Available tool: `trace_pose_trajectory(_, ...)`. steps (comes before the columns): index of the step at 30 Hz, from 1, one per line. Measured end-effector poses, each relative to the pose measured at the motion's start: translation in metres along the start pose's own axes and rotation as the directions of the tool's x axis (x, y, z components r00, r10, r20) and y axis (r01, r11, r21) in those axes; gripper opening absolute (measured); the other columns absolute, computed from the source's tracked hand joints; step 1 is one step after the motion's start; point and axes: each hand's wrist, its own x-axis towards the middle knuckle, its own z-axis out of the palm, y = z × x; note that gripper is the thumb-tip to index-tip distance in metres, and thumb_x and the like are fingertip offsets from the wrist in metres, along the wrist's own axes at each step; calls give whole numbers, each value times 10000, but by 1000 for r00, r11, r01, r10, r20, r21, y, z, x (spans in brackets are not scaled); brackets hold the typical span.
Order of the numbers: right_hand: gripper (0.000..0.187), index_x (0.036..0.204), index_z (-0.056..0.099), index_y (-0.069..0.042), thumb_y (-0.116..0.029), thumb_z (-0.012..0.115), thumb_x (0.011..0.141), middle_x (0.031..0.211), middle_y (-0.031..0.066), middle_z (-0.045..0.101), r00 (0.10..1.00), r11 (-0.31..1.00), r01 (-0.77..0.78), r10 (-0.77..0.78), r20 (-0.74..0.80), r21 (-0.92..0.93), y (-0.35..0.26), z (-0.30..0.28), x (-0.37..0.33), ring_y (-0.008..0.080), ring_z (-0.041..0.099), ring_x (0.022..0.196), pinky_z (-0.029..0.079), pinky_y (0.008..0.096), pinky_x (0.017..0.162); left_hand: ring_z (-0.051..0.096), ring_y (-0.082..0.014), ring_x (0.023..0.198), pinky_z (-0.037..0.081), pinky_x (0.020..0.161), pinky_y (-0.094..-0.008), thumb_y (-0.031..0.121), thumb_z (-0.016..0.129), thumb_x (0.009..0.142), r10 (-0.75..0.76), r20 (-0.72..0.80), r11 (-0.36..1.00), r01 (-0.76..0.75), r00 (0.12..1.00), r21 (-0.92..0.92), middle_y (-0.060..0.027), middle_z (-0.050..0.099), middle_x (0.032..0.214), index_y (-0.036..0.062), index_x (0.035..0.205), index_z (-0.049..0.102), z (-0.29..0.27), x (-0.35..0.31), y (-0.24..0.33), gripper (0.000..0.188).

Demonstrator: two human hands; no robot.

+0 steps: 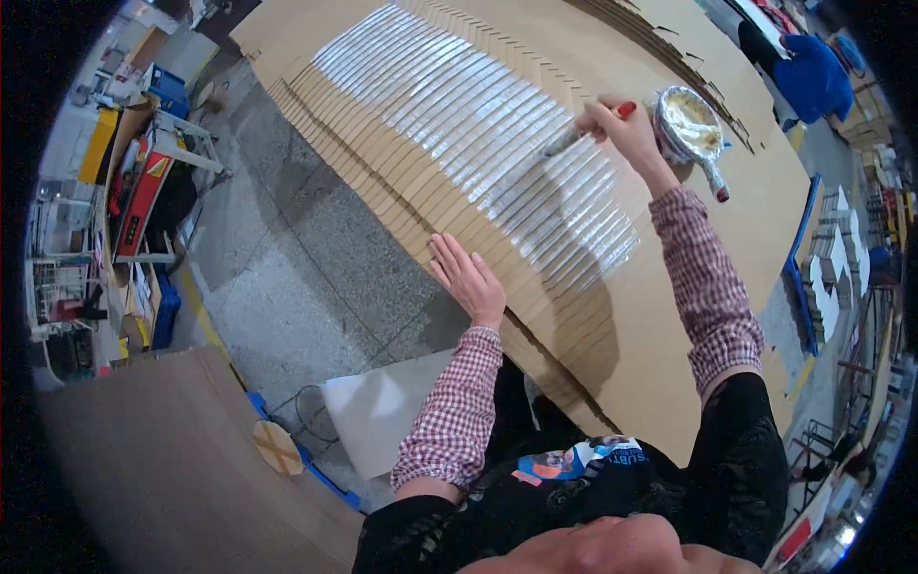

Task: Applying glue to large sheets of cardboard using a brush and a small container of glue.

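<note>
Brush (pixel 564 143) — in right-hand fingers (pixel 601 113)

A head-worn fisheye looks down from nearby at the hands (pixel 470 282).

Grey speckled floor (pixel 316 258) with dark seams spreads across the left half, and a yellow line (pixel 206 320) runs along it. Beyond that line stands a red machine (pixel 143 206) on a pale metal frame, with a yellow panel (pixel 96 148) beside it and a blue crate (pixel 168 93) farther up. At lower left lies a large brown board (pixel 182 459); a round tan disc (pixel 278 448) sits at its edge, near a blue frame (pixel 325 474) and a white sheet (pixel 387 411) on the floor. At right, white cut-out sheets (pixel 832 263) are stacked beside a blue rail (pixel 801 273), with bright blue cloth (pixel 813 78) higher up
</note>
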Motion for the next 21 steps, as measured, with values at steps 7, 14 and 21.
trace_pose_trajectory(7, 280, 680, 630, 10, -203, 543, 840, 637, 46, 626, 983, 982, -183, 183, 1, -55, 26, -48, -46, 65, 482, 509, 384, 205, 479, 119, -324, 1400, 49, 1120, -460, 257, 296, 966, -8, -11, 1000, 8, 1000, -8, -192, 140, 1509, -32, 1428, 187, -7, -4, -8, 556)
trace_pose_trajectory(14, 248, 682, 630, 13, -158, 533, 833, 651, 58, 634, 989, 996, -77, 82, -125, 48, 40, -42, -18, 66, 493, 502, 409, 213, 478, 123, -323, 1399, 49, 1119, -463, 258, 291, 975, -5, 6, 999, 6, 1000, -39, -186, 144, 1509, -26, 1430, 188, 0, -7, -4, 546)
trace_pose_trajectory(21, 265, 663, 624, -16, -176, 513, 843, 641, 48, 640, 994, 999, -10, 15, -107, 48, 21, -47, -23, 69, 509, 488, 406, 213, 455, 114, -326, 1401, 52, 1119, -463, 257, 288, 974, -10, -9, 1000, 10, 1000, 4, -190, 141, 1509, -27, 1429, 186, -12, 0, -10, 546)
